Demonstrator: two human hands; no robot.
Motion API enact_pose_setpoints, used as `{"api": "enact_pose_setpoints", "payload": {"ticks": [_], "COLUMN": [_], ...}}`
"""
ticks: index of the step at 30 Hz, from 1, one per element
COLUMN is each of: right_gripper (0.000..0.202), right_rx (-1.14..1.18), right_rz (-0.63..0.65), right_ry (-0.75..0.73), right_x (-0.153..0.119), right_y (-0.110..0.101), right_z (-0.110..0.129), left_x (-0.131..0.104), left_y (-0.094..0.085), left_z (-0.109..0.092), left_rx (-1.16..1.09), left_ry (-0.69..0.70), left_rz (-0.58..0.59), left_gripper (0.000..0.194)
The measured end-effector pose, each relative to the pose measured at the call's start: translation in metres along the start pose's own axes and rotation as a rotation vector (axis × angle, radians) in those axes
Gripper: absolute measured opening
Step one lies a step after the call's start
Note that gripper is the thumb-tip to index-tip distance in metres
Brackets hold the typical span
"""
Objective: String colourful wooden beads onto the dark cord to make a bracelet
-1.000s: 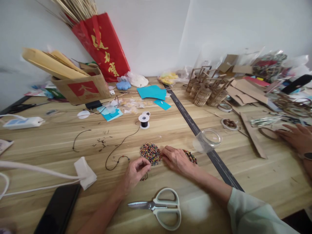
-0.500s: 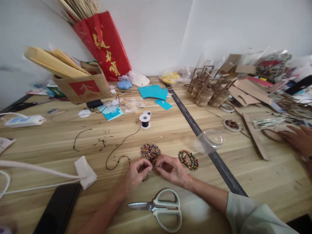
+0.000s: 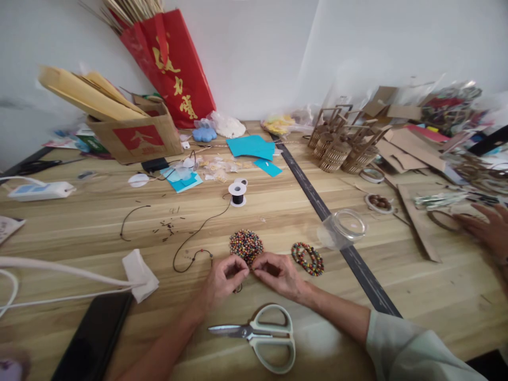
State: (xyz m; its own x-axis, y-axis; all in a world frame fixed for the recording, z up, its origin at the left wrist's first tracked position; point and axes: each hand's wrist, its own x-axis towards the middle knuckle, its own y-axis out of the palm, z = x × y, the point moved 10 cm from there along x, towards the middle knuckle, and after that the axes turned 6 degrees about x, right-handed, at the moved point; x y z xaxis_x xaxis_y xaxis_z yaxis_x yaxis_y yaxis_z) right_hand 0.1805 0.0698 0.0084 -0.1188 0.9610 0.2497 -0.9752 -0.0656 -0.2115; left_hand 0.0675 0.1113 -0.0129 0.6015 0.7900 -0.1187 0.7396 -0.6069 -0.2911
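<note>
My left hand [image 3: 223, 279] is closed in a pinch near the tabletop. A thin black cord [image 3: 179, 244] with a few small beads runs from a white spool [image 3: 237, 194] to this hand, and a bit of cord shows below its fingers. Fingertip to fingertip with it, my right hand [image 3: 282, 276] is pinched too; whatever it holds is too small to make out. Just beyond both hands lies a pile of small multicoloured beads [image 3: 246, 245]. A coiled bead string [image 3: 308, 259] rests right of my right hand. Scissors [image 3: 254, 332] with pale handles lie nearer to me, blades slightly apart.
A clear round container [image 3: 349, 226] stands on a dark strip [image 3: 305, 182] crossing the table. Left are a phone [image 3: 93, 333], white cables and a power strip [image 3: 42, 190]. Small bamboo baskets [image 3: 335, 153] stand at the back right. Another person's hand [image 3: 486, 230] rests at far right.
The view has shifted slightly. My fingertips have drawn a little closer together; the cord, beads and scissors lie as before.
</note>
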Motion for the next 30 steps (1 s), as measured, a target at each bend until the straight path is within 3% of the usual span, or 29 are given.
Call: {"api": "enact_pose_setpoints", "payload": {"ticks": [30], "right_gripper": [0.018], "right_rx": [-0.022], "right_rz": [0.039], "right_ry": [-0.041], "right_x": [0.0016], "right_y": [0.0033], "right_z": [0.0084], "left_x": [-0.0004], "left_y": [0.0003], "left_z": [-0.0021], "left_rx": [0.013], "left_ry": [-0.005], "left_rz": [0.007], "left_gripper": [0.016]}}
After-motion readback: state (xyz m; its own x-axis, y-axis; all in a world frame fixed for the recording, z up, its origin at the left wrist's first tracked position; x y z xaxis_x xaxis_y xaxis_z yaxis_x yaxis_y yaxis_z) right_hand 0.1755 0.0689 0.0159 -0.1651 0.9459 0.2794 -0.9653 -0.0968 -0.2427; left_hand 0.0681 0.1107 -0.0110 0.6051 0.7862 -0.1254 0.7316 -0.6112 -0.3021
